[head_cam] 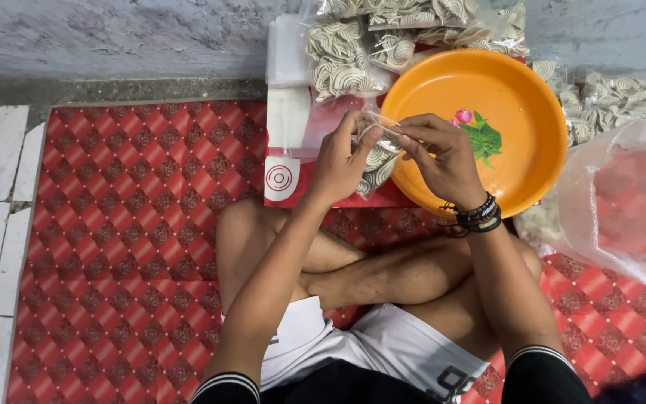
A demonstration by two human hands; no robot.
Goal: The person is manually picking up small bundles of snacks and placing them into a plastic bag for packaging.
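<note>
The left hand point(340, 158) and the right hand point(443, 153) meet above the near left rim of a round orange plastic basin point(514, 112), and both pinch the top of a small clear plastic bag point(377, 153) that hangs between them; the grip of each hand is closed on this bag, fingers together at its mouth. Inside the bag there are pale coiled crackers with a ribbed, spiral shape. The basin is shallow and smooth, with a painted pink flower and green leaves on its bottom, and it holds nothing else that I can see. Behind it, near the grey rough wall, several filled clear bags of the same spiral crackers point(353, 52) lie in a heap, and more are at the right side. A big loose transparent plastic bag point(626, 198) lies at the right. Under all is a red floor mat point(128, 239) with diamond pattern, beside white tiles.
</note>
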